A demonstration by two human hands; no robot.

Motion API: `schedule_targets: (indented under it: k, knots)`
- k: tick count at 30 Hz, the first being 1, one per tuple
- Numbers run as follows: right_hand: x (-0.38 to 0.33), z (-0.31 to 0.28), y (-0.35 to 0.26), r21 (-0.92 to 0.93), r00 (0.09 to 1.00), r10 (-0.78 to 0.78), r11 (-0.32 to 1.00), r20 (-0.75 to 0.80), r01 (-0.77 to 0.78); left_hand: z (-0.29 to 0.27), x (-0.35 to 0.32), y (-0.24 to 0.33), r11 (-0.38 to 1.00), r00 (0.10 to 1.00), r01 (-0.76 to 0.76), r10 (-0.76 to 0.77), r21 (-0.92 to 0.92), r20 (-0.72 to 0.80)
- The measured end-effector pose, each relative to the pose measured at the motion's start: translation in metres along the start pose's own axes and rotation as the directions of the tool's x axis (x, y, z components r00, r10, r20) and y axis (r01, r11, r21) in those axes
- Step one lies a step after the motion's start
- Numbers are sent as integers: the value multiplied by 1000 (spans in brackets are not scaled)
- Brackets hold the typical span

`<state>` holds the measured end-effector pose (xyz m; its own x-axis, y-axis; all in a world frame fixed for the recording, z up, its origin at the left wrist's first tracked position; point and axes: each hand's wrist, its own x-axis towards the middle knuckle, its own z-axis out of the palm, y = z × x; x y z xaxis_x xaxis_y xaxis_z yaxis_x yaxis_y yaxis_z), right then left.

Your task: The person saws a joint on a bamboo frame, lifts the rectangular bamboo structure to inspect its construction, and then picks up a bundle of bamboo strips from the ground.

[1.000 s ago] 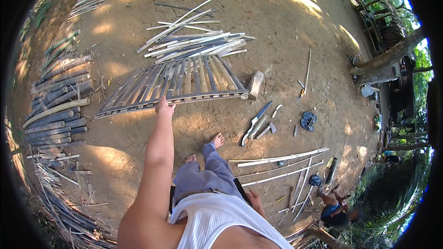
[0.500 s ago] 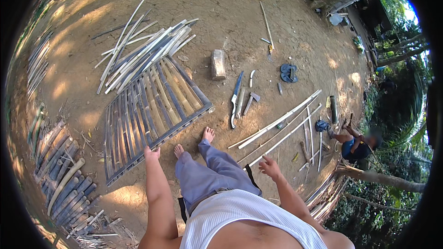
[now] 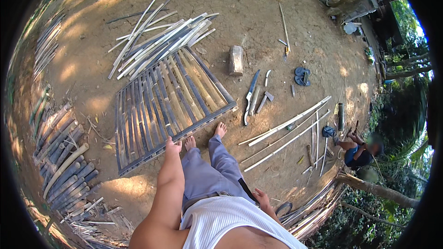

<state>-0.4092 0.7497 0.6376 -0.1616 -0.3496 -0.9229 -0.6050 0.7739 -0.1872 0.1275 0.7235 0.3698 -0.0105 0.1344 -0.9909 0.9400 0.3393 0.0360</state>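
My left hand [image 3: 173, 146] is closed on the near dark rail of a slatted bamboo panel [image 3: 159, 105]. The panel's slats run away from me in light and dark strips, and its far end meets a heap of split bamboo strips [image 3: 161, 44]. Low by my right hip hangs my right hand [image 3: 261, 198], its fingers loosely apart and holding nothing that I can see. A black strap [image 3: 248, 190] lies against my trousers just beside it.
Ahead lie a wooden block [image 3: 236, 61], a handsaw [image 3: 251, 97], a hatchet [image 3: 265, 102], a curved knife [image 3: 267, 78] and sandals [image 3: 302, 76]. Long bamboo strips [image 3: 290, 120] stretch to the right, near a seated person [image 3: 357, 151]. Cut bamboo poles [image 3: 69, 189] are piled at left.
My right hand has dropped back from out in front to beside my hip. The left keeps its hold on the panel. The whole scene has shifted rightward and slightly upward in view.
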Motion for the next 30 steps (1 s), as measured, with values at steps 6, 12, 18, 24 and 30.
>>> schedule_targets:
  k: [6, 12, 18, 24, 30]
  knots:
    - [-5, 14, -19, 122, 997, -72, 990, -32, 76, 7, -4, 12, 999, 1000, -1, 1, -33, -7]
    - [-1, 3, -62, 245, 988, -113, 960, -105, 136, 21, -11, 28, 1000, 998, -26, 26, 3, 51]
    - [11, 5, -81, 217, 985, -138, 963, -105, 158, 46, -42, 43, 997, 994, -33, 40, -63, 103]
    - [36, -9, -152, 212, 958, -283, 934, -55, 288, 60, -83, 77, 993, 992, -117, 118, -28, 49]
    - [78, -65, -263, 95, 894, -444, 889, -52, 447, 69, -121, 72, 986, 987, -163, 163, -32, -5]
